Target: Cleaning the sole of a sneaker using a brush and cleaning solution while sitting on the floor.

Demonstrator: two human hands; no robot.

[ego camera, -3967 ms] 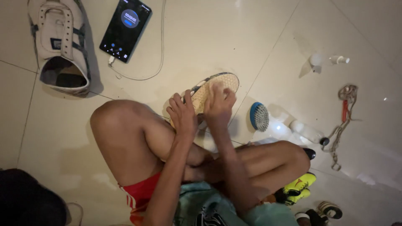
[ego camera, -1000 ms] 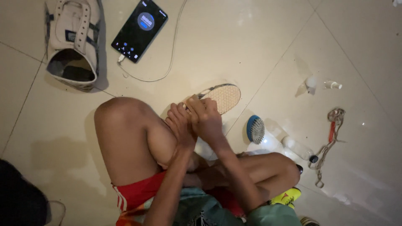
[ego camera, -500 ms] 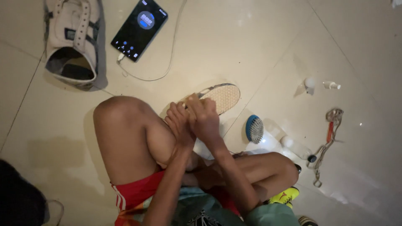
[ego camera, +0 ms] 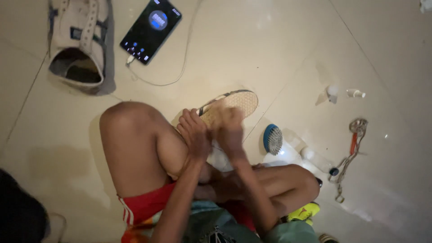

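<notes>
You sit on the tiled floor (ego camera: 270,49) with your knees drawn up, and you hold the shoe (ego camera: 234,102) sole-up above the middle of the floor, in front of your raised left knee. Turned that way, the pale, patterned sole faces you and lies open to your hands, while the toe points away toward the floor's far side.

Your left hand (ego camera: 194,135) grips the near end of the shoe, at the heel side, with the fingers (ego camera: 188,120) curled down around its edge in a firm clasp that steadies it. Your right hand (ego camera: 229,130) lies over the sole just beside the left. It is blurred, so you cannot tell from this view whether its fingers are clenched on something small or simply pressed to the sole.

A blue round brush (ego camera: 272,139) lies on the floor just right of your hands, bristles up, near clear plastic bottles (ego camera: 315,157). Farther right lie a cord with a red handle (ego camera: 353,144) and a small white spray bottle (ego camera: 355,93). Toward the far left corner sit a second, pale shoe (ego camera: 78,42) and a phone (ego camera: 150,29) on a white cable (ego camera: 180,72), well apart from your hands.
</notes>
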